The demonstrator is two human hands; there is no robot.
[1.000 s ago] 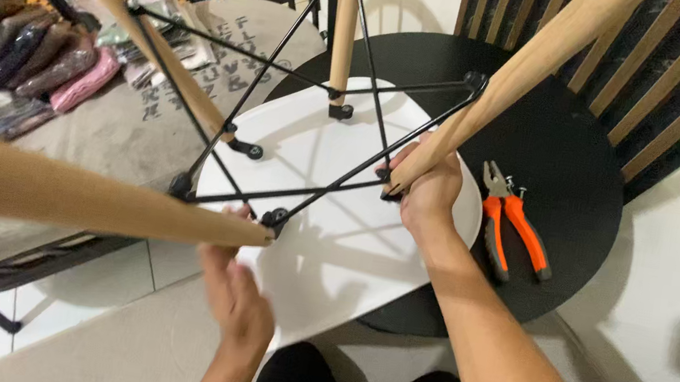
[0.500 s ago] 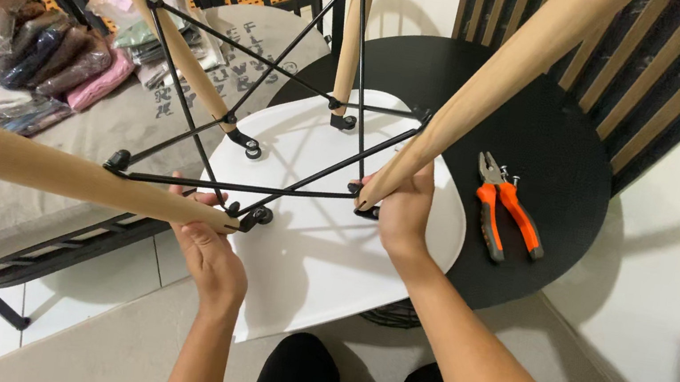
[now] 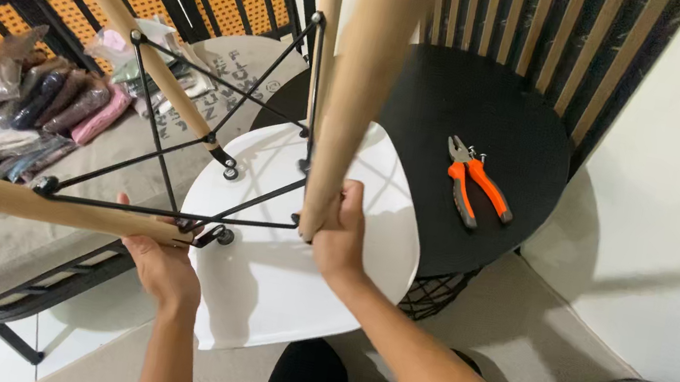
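Left hand [image 3: 160,263]: you are closing it around the base of the near left wooden leg [image 3: 16,196], where that leg meets the seat [image 3: 290,282]. A second ago this hand was hanging open below the seat edge; now it is up at the joint and gripping.

Right hand [image 3: 340,234]: you are wrapping it around the foot of the middle leg [image 3: 364,87], fingers closed just above the seat. It has been gripping that leg through all 3 frames.

Chair: it is lying upside down, white seat facing up at you, partly resting on the black round worktop [image 3: 494,124]. The black wire frame [image 3: 184,150] is bracing 4 wooden legs, which are pointing toward the camera.

Change: the whole base is looking turned to the right against the earlier frames, so you appear to be twisting or seating it with both hands. I am judging this, not seeing it.

Pliers [image 3: 476,183]: the orange-handled pair is lying untouched on the worktop, well apart from both hands.

Left side: bagged items [image 3: 21,103] are sitting on a grey surface.
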